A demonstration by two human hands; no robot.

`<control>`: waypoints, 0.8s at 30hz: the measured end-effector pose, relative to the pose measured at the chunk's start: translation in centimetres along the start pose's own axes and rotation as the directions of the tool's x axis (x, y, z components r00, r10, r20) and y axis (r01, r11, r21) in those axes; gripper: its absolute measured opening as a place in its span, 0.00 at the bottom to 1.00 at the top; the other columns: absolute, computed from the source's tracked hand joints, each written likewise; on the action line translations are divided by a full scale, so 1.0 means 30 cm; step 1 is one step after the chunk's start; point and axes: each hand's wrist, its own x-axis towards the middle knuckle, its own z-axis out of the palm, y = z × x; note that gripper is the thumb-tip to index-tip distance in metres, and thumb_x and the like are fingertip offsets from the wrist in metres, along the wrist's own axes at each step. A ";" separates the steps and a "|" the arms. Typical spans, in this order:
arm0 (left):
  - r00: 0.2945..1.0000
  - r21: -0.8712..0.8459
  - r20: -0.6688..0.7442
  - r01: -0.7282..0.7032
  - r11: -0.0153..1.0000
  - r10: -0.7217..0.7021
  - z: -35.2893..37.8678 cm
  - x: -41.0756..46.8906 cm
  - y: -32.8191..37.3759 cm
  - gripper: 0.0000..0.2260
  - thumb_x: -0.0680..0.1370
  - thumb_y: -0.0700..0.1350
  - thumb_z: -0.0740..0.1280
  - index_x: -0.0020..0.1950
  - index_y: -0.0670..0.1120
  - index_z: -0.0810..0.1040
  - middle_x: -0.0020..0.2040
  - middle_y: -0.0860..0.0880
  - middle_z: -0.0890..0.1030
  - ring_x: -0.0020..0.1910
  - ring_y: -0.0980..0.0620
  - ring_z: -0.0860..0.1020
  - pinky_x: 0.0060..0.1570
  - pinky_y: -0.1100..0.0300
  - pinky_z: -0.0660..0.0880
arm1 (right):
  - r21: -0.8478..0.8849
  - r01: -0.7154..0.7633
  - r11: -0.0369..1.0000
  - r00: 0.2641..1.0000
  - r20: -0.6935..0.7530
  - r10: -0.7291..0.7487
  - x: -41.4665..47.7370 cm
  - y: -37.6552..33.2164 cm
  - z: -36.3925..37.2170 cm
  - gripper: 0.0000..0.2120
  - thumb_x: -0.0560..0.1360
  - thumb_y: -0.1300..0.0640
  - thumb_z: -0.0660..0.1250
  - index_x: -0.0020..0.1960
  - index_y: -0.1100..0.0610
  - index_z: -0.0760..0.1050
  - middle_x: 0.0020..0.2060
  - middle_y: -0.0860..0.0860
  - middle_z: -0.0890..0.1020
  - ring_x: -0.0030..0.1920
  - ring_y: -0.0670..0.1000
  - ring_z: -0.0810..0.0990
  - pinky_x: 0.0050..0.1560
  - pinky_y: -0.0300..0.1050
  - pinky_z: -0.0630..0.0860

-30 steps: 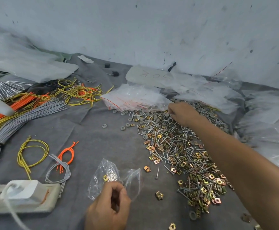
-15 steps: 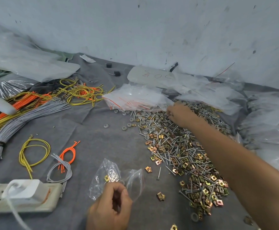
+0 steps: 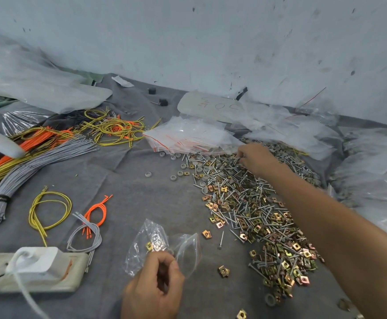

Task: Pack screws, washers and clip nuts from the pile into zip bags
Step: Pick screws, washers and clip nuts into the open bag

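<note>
Holding one gold clip nut [image 3: 149, 245], the clear zip bag [image 3: 188, 252] looks crumpled.

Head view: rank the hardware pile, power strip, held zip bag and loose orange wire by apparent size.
1. pile
2. power strip and zip bag: about alike, and the strip runs off frame, so unranked
3. orange wire
</note>
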 end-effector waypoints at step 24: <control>0.992 -0.115 0.115 0.060 0.992 -0.047 -0.051 -0.011 -0.005 0.03 0.73 0.48 0.68 0.44 0.53 0.74 0.40 0.58 0.80 0.36 0.62 0.77 0.36 0.70 0.69 | 0.441 0.075 0.895 0.988 0.085 -0.125 -0.809 -0.579 -0.073 0.09 0.78 0.50 0.68 0.56 0.47 0.83 0.48 0.47 0.76 0.53 0.52 0.78 0.56 0.47 0.74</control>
